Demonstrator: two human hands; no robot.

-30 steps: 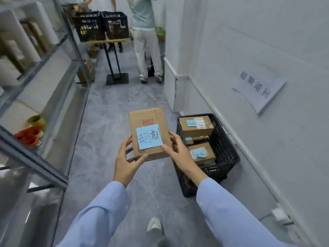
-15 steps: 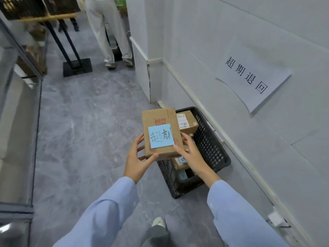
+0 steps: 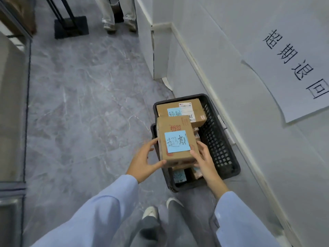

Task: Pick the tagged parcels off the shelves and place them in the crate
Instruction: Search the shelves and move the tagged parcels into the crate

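Nearest are the pale blue sleeves point(image 3: 99, 209) and the toes of two light shoes point(image 3: 150, 212) on the grey marbled floor point(image 3: 80, 104). Beyond the cuffs, both hands hold one tagged parcel point(image 3: 173, 124) between them. The left hand point(image 3: 145, 162) grips its left side, thumb hooked along the near bottom edge and fingers spread up the side. The right hand point(image 3: 203, 159) grips the near right corner, thumb on top beside the blue tag point(image 3: 176, 141) and fingers curled round the right side.

The parcel sits level, tag upward, over the near half of the black crate point(image 3: 219, 139), which stands on the floor against the wall. More boxes lie under it, mostly hidden. A second tagged parcel point(image 3: 165, 107) lies at the crate's far end. I cannot tell whether the held parcel touches the boxes beneath.

A second ago the parcel was over open floor to the left of the crate; half a second ago it was at the crate's left edge. Now it is over the crate, with the same two-handed grip.

Farther off, a paper sign point(image 3: 292, 68) hangs on the wall to the right, a shelf point(image 3: 12, 104) runs along the left, and a black stand base point(image 3: 71, 26) and another person's legs point(image 3: 117, 13) are at the top.
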